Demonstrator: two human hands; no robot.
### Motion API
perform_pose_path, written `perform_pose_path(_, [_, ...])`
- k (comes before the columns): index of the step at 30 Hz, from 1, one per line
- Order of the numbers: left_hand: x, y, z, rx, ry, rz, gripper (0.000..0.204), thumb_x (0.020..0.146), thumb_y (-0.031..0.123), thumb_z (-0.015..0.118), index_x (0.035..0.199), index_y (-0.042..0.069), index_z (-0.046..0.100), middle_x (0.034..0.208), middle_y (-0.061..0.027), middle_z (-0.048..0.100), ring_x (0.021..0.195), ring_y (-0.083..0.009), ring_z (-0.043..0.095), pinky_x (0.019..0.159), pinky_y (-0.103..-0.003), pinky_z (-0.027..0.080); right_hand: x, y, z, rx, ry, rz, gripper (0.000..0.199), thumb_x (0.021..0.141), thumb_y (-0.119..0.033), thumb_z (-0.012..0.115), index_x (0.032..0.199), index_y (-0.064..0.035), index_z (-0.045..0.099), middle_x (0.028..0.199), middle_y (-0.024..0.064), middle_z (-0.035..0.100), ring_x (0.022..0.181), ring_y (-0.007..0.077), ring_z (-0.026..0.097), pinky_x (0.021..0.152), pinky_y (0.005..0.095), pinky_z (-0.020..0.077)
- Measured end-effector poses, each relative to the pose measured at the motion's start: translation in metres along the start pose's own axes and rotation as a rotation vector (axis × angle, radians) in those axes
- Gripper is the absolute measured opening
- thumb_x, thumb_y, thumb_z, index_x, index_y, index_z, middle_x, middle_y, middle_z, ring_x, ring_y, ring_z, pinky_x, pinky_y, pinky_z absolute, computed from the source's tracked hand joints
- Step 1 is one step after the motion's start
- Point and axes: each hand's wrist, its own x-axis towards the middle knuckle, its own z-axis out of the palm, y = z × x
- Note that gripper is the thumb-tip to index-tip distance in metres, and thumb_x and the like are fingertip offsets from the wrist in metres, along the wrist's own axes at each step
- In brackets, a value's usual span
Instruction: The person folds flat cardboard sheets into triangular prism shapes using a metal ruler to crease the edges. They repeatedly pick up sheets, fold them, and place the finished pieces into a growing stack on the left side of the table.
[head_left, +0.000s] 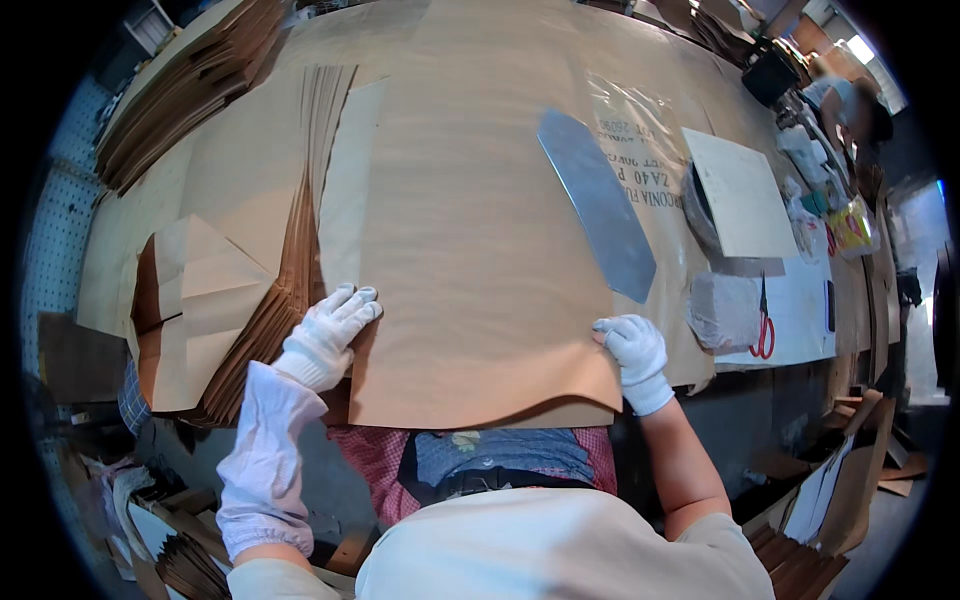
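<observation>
A long sheet of brown kraft paper (480,250) lies before me, its near edge bowed up toward the right with another layer visible beneath. My left hand (328,335), in a white knitted glove and pale sleeve cover, rests with fingers stretched out at the sheet's left edge. At the right edge, my right hand (636,355), also gloved, has its fingers closed on the paper. A grey metal plate with pointed ends (597,205) lies on the sheet's right side. Left of my left hand is a fanned stack of folded brown paper bags (240,290).
Another brown paper stack (190,90) stands at the far left. To the right are a pale square board (738,195), red-handled scissors (763,330), and a clear plastic-wrapped bundle (724,310). Another person (845,110) is at the far right.
</observation>
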Motion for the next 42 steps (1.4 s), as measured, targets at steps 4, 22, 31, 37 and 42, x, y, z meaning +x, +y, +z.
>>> perform_pose_path(4, [-0.011,-0.012,-0.009,-0.76,-0.077,-0.685,0.015,0.083,-0.005,0.067,0.093,0.003,0.075,0.105,-0.0118,0.074,0.102,-0.0327,0.069,0.088,-0.042,0.055,0.052,-0.011,-0.032,0.294,-0.352,0.557,0.018,0.083,-0.019,0.078,0.092,-0.0046,0.075,0.081,0.0071,0.072,0.073,0.0285,0.07,0.065,0.0376,0.0535])
perform_pose_path(22, [0.047,0.019,0.052,0.221,0.091,-1.022,0.037,0.1,0.04,0.054,0.089,0.012,0.075,0.086,-0.0124,0.075,0.083,-0.0343,0.073,0.076,-0.049,0.057,0.027,-0.015,0.027,-0.21,-0.05,0.631,0.024,0.087,-0.02,0.074,0.1,-0.0036,0.063,0.094,0.0184,0.066,0.081,0.0419,0.066,0.071,0.051,0.0509])
perform_pose_path(31, [0.048,0.018,0.05,0.238,0.078,-1.021,0.036,0.1,0.039,0.052,0.095,0.012,0.075,0.09,-0.0139,0.075,0.086,-0.0351,0.073,0.076,-0.049,0.057,0.039,-0.014,0.023,-0.232,0.042,0.446,0.062,0.082,-0.012,0.075,0.14,-0.0006,0.056,0.136,0.0206,0.059,0.12,0.0413,0.06,0.102,0.0488,0.0479])
perform_pose_path(37, [0.051,0.024,0.041,0.203,0.045,-1.018,0.034,0.099,0.039,0.056,0.098,0.011,0.075,0.09,-0.0159,0.076,0.088,-0.0364,0.074,0.079,-0.048,0.058,0.085,-0.036,0.037,-0.135,-0.205,0.074,0.073,0.08,-0.037,0.077,0.141,-0.0013,0.058,0.154,0.0255,0.044,0.141,0.0431,0.042,0.116,0.0535,0.0358])
perform_pose_path(42, [0.082,0.023,0.009,0.487,-0.217,-0.8,0.055,0.079,0.03,0.078,0.13,0.013,0.065,0.14,-0.0115,0.06,0.129,-0.0318,0.058,0.103,-0.049,0.05,0.094,-0.034,0.037,-0.095,-0.238,0.122,0.076,0.074,-0.039,0.081,0.137,-0.0015,0.06,0.15,0.0244,0.046,0.14,0.0436,0.042,0.118,0.0539,0.0338])
